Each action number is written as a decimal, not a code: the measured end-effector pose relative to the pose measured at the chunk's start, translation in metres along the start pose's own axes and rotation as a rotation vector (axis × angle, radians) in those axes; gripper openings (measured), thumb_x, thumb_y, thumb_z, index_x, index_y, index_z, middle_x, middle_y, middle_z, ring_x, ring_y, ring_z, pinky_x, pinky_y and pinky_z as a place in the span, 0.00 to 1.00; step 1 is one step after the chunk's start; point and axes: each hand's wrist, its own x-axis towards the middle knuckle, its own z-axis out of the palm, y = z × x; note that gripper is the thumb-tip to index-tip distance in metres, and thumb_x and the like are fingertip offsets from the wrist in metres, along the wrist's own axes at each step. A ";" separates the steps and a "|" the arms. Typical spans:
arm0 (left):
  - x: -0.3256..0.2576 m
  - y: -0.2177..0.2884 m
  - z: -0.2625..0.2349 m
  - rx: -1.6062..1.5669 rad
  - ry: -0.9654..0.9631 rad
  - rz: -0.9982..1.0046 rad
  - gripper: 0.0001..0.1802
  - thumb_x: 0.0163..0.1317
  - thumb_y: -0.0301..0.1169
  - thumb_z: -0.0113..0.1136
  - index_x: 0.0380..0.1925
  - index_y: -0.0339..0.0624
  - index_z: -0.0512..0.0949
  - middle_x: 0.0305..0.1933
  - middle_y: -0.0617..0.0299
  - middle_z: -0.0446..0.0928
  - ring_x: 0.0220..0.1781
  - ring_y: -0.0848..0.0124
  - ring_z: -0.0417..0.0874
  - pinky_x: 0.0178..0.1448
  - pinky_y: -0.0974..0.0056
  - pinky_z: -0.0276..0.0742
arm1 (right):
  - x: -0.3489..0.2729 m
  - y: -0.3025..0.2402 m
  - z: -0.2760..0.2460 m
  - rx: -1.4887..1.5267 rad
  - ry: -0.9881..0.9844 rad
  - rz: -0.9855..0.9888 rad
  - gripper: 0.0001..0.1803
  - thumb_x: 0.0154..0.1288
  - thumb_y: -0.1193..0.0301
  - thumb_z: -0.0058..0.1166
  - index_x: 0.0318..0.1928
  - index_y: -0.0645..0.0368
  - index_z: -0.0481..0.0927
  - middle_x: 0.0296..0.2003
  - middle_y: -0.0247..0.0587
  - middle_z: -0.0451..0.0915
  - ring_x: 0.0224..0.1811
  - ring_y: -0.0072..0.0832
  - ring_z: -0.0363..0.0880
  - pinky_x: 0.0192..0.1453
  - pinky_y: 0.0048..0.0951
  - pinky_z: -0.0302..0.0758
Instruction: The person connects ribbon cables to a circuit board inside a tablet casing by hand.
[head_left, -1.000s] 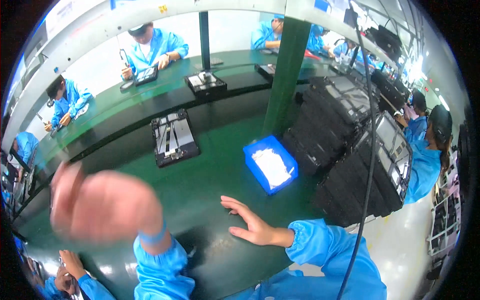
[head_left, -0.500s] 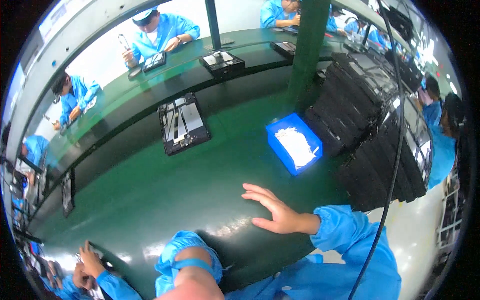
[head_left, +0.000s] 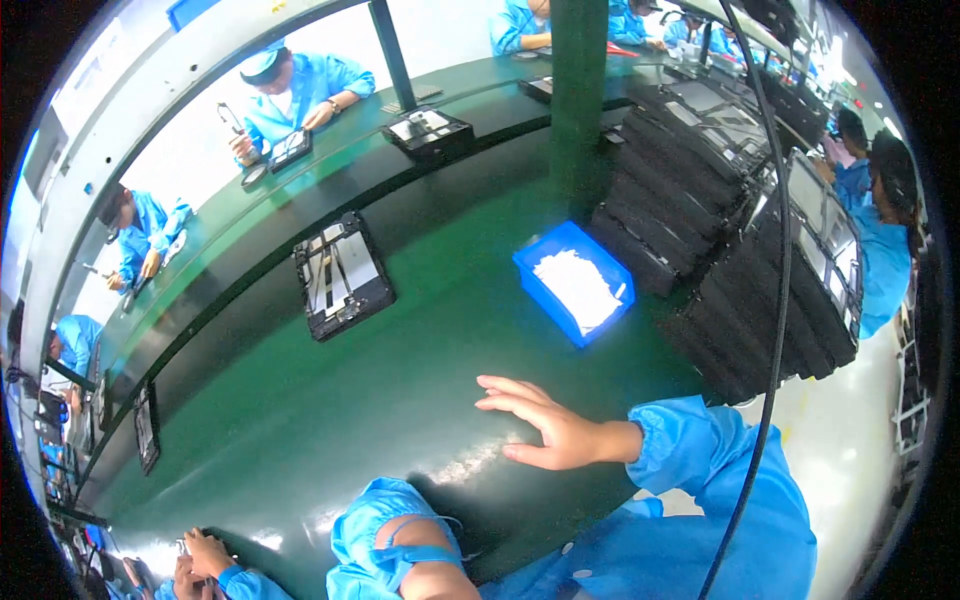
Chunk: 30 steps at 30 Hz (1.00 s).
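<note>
1. Two blue sleeves point(head_left: 745, 490) lie over the near edge of the green tabletop point(head_left: 420, 375); the left hand is cut off below, so I cannot tell how its fingers are.
2. The right hand point(head_left: 550, 428) is over the near part, fingers parted and empty.
3. Beyond it, toward the right edge, sits a blue bin point(head_left: 547, 298). It looks light and stiff; opposite rims give the best hold, kept level, as the loose white pieces point(head_left: 582, 290) inside seem spillable.
4. Stacked black panels point(head_left: 765, 315) stand just beside it along the right edge.
5. An open black unit point(head_left: 345, 278) lies toward the far edge; probably rigid but fragile inside, so best held by its outer frame.
6. Across the far side, a co-worker point(head_left: 305, 95) sits.
</note>
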 end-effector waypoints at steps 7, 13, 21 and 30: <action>0.002 -0.001 0.008 -0.047 0.057 -0.012 0.30 0.67 0.42 0.45 0.68 0.44 0.60 0.76 0.59 0.55 0.77 0.57 0.50 0.73 0.51 0.45 | -0.001 0.000 0.001 -0.023 0.016 -0.031 0.36 0.57 0.70 0.59 0.67 0.54 0.63 0.71 0.53 0.53 0.72 0.49 0.53 0.72 0.47 0.52; 0.005 -0.004 0.011 0.015 0.034 0.027 0.31 0.67 0.42 0.45 0.68 0.44 0.60 0.76 0.61 0.55 0.76 0.57 0.51 0.73 0.51 0.45 | -0.004 -0.002 -0.002 -0.026 0.023 -0.024 0.35 0.56 0.72 0.59 0.66 0.56 0.64 0.71 0.53 0.52 0.73 0.48 0.51 0.73 0.45 0.51; 0.010 -0.007 0.007 0.137 0.012 0.074 0.32 0.66 0.42 0.46 0.68 0.45 0.60 0.76 0.63 0.55 0.76 0.58 0.52 0.72 0.51 0.44 | 0.000 -0.006 0.000 -0.033 0.005 -0.010 0.34 0.56 0.72 0.59 0.65 0.56 0.65 0.71 0.54 0.52 0.72 0.47 0.53 0.73 0.45 0.52; 0.014 -0.013 0.002 0.381 0.026 0.092 0.30 0.66 0.42 0.48 0.68 0.48 0.62 0.75 0.68 0.56 0.74 0.60 0.54 0.73 0.51 0.43 | 0.001 -0.006 -0.001 -0.013 0.009 -0.009 0.33 0.56 0.72 0.59 0.64 0.57 0.67 0.71 0.53 0.53 0.72 0.46 0.54 0.72 0.45 0.53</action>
